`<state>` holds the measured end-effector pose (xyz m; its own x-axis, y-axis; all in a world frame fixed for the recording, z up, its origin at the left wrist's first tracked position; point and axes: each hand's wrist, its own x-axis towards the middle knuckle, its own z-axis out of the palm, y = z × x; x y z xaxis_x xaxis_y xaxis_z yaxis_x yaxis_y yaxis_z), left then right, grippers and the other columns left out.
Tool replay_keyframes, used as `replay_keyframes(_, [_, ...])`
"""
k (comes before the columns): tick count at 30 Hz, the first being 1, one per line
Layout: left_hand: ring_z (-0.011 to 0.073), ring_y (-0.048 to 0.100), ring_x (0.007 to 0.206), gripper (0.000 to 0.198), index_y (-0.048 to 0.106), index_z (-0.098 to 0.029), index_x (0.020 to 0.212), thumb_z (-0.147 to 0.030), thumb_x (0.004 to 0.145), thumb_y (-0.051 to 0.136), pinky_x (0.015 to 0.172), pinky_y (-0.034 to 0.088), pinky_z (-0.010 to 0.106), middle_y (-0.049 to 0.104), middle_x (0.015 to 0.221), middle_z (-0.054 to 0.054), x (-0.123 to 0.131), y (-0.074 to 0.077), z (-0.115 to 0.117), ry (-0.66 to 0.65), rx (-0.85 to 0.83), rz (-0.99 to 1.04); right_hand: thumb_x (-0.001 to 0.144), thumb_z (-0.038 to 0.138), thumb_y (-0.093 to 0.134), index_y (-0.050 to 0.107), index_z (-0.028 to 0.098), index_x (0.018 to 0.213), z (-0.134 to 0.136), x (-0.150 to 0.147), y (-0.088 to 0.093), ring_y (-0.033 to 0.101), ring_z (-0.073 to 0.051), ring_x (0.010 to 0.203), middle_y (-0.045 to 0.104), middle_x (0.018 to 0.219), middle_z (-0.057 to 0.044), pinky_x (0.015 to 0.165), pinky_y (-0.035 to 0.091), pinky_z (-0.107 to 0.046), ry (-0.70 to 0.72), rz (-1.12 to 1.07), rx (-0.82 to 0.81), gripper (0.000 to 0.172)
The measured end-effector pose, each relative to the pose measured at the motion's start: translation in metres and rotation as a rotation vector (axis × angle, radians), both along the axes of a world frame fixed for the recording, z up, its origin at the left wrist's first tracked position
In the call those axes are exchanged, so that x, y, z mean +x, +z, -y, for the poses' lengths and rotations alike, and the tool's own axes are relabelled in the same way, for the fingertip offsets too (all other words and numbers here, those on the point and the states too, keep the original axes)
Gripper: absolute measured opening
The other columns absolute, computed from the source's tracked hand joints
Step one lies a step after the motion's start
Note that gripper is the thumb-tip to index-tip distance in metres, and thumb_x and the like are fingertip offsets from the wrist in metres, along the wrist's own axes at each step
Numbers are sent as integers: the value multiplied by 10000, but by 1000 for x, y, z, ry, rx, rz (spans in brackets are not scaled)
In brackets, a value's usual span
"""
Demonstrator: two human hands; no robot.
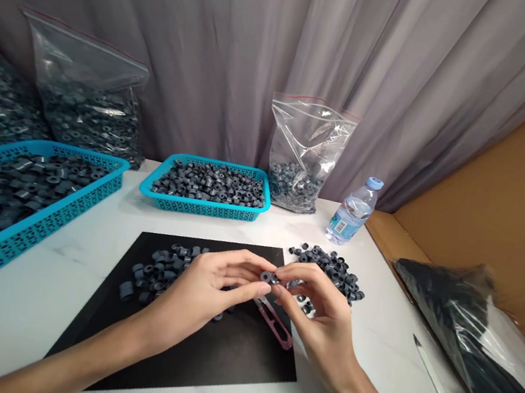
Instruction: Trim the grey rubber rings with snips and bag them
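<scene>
My left hand pinches a small dark grey ring with a round hole between thumb and fingertips. Close against it, the thumb and forefinger of my right hand pinch a second small grey piece, mostly covered by the fingers. Both hands are above a black mat. Thread snips with a purple-pink handle lie on the mat below the fingertips. A pile of grey rings lies on the mat, partly behind my left hand. Another loose pile sits beyond my right hand.
Blue baskets full of rings stand at the left and at the back. Behind are zip bags of rings. A water bottle stands back right, near a cardboard box and a dark plastic-wrapped bundle.
</scene>
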<state>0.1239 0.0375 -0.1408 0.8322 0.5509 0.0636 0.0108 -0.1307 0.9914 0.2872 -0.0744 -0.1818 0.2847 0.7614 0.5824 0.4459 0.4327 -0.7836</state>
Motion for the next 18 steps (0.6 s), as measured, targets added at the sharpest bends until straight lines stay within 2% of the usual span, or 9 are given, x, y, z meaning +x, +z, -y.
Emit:
replay_keyframes(5, [240, 742, 1053, 258, 752, -219, 1078, -319, 842, 773, 987, 570, 327, 801, 1061, 26, 1, -1, 1, 29, -56, 19, 952, 149, 630, 640, 227, 1131, 1, -2, -3, 647, -167, 844, 646, 1012, -66, 650, 575, -286, -45, 68, 58, 196])
replay_keyframes(12, [230, 743, 1030, 218, 772, -227, 1049, -304, 845, 768, 965, 570, 319, 802, 1057, 16, 2, -5, 2, 46, -40, 31, 943, 97, 623, 622, 239, 1161, 2, -3, -3, 647, -154, 855, 649, 1023, -51, 629, 563, -260, -57, 156, 81, 260])
replay_keyframes(18, [218, 742, 972, 186, 774, -206, 998, -289, 832, 772, 902, 571, 298, 802, 989, 29, 6, 4, 6, 49, -98, 26, 946, 102, 622, 621, 245, 1152, 4, -5, 0, 652, -155, 842, 663, 1013, -49, 617, 559, -262, -73, 189, 110, 251])
